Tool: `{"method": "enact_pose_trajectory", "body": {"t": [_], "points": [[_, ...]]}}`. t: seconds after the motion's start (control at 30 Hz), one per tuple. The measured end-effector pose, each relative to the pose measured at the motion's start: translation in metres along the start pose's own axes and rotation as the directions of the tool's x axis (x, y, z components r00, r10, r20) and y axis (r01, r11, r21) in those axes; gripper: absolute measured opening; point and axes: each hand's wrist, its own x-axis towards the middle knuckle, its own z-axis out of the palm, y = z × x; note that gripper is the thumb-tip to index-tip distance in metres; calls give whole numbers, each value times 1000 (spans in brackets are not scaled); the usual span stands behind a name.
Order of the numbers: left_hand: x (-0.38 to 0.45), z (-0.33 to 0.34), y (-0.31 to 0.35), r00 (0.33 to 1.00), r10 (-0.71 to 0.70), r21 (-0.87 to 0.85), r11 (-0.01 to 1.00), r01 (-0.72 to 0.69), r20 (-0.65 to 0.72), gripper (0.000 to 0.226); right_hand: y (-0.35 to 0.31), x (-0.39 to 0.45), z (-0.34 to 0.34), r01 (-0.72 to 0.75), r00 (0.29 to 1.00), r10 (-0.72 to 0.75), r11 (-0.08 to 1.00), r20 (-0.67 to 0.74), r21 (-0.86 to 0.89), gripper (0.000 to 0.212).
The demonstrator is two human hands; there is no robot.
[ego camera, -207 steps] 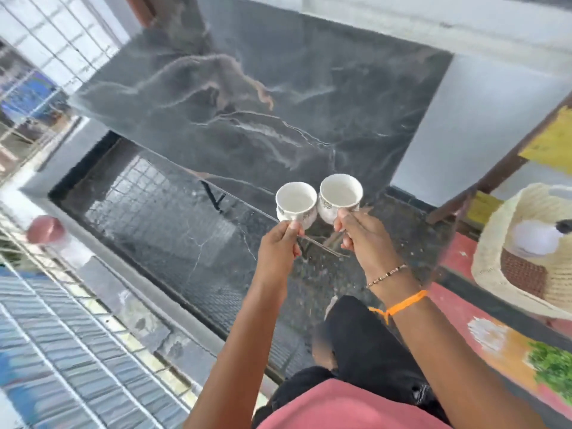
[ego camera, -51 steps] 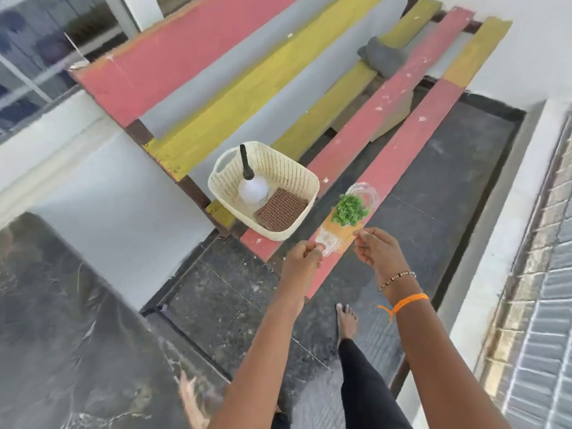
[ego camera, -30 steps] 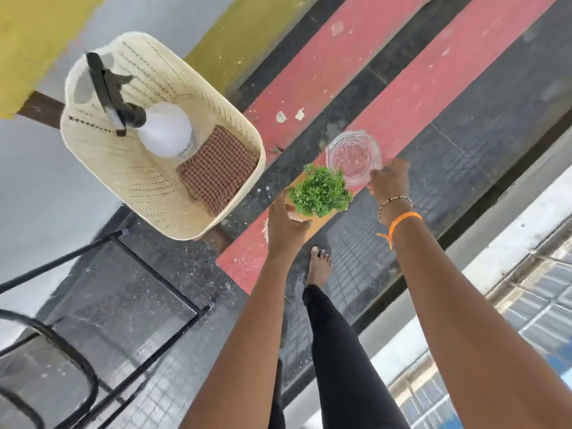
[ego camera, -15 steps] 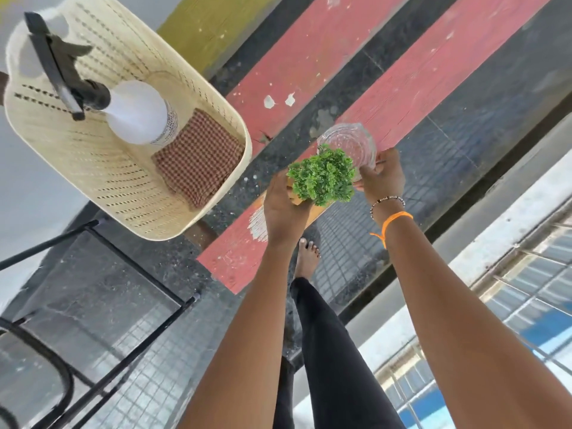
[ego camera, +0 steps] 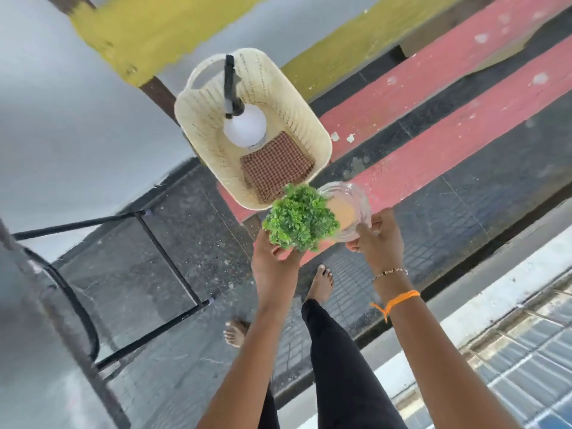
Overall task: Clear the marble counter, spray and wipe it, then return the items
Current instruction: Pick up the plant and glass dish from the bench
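Note:
My left hand (ego camera: 274, 258) grips a small green leafy plant (ego camera: 300, 218) from below; its pot is hidden by the leaves. My right hand (ego camera: 379, 239) holds a clear glass bowl (ego camera: 348, 209) by its rim, right beside the plant. Both are lifted off the red bench plank (ego camera: 448, 144). A cream plastic basket (ego camera: 201, 119) stands on the bench just beyond them. In it are a white spray bottle (ego camera: 244, 125) with a black trigger and a folded brown checked cloth (ego camera: 275, 165). The marble counter is a blurred dark edge (ego camera: 40, 320) at the lower left.
A black metal frame (ego camera: 168, 258) stands on the dark floor under the counter. The bench has yellow (ego camera: 161, 26) and red planks with gaps between them. My bare feet (ego camera: 320, 281) are on the floor. A low white ledge (ego camera: 495, 301) and grille run along the right.
My hands reached the bench, took hold of the plant and the glass bowl and lifted them. The view has swung back toward the counter side.

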Motion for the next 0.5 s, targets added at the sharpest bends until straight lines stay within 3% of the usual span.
{"method": "enact_pose_trajectory", "body": {"t": [0.13, 0.3, 0.5], "points": [[-29, -66, 11, 996, 21, -118, 993, -31, -85, 51, -33, -66, 22, 64, 990, -76, 993, 120, 102, 24], [-50, -165, 23, 975, 87, -249, 959, -137, -204, 46, -79, -143, 79, 195, 960, -227, 962, 162, 191, 25], [-34, -309, 25, 932, 188, -263, 925, -274, -309, 51, -123, -223, 190, 174, 902, -274, 938, 335, 301, 25]]}}
